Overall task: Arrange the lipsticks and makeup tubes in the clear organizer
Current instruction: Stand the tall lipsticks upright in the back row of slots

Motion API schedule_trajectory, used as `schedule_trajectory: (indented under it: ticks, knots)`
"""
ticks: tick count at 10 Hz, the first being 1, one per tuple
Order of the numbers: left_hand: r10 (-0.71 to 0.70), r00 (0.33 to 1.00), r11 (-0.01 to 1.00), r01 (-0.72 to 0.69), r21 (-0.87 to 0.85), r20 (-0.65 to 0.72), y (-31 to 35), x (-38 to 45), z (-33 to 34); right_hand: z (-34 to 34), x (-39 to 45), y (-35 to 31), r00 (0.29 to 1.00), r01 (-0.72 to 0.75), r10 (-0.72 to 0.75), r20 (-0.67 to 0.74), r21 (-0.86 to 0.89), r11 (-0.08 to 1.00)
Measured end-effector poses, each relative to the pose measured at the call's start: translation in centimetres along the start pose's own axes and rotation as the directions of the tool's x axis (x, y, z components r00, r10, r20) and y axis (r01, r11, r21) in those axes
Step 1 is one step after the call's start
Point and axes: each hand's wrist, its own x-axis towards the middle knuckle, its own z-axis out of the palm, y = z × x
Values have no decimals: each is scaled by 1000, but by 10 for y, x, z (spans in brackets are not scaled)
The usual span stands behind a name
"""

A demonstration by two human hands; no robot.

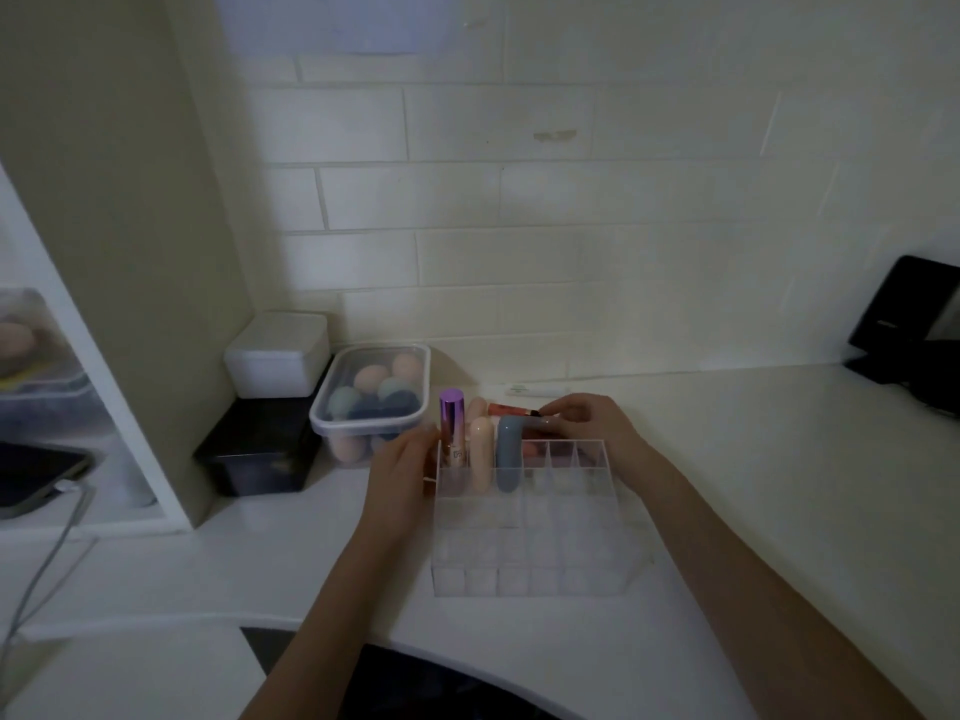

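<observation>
While the clear organizer (524,517) sits mid-frame on the white counter (753,485), open room lies right; clear sponge tub (371,394) crowds its upper left. Left hand (402,472) loosely curled against its left wall, right hand (584,420) pinching a red lip tube (511,410) above the back row beside purple, peach and blue tubes.

The clear organizer (524,532) is sitting near the bench's front edge. A purple tube (451,426), a peach tube (481,454) and a grey-blue tube (508,452) are standing upright in its back cells. A red tube (511,410) is lying level just behind them.

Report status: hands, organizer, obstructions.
Right hand holds red tube above back row. Left hand at clear organizer. Three tubes slotted. Nothing blocking.
</observation>
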Motion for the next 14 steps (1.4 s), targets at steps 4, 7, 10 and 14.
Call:
schedule_trajectory:
  ticks: [4, 7, 10, 14]
  knots:
    - [33, 995, 996, -41, 83, 93, 6, -6, -4, -39, -52, -39, 974, 225, -198, -107, 468, 854]
    - [-18, 999, 1000, 18, 3, 50, 9, -9, -4, -28, -72, -32, 976, 194, -209, -55, 648, 737]
    - [-39, 998, 999, 38, 20, 52, 12, -10, -3, -26, -75, -38, 971, 156, -236, 24, 685, 712]
    - [-14, 993, 997, 5, 73, 117, 4, -5, -8, -21, -79, -53, 920, 378, -380, -92, 458, 804]
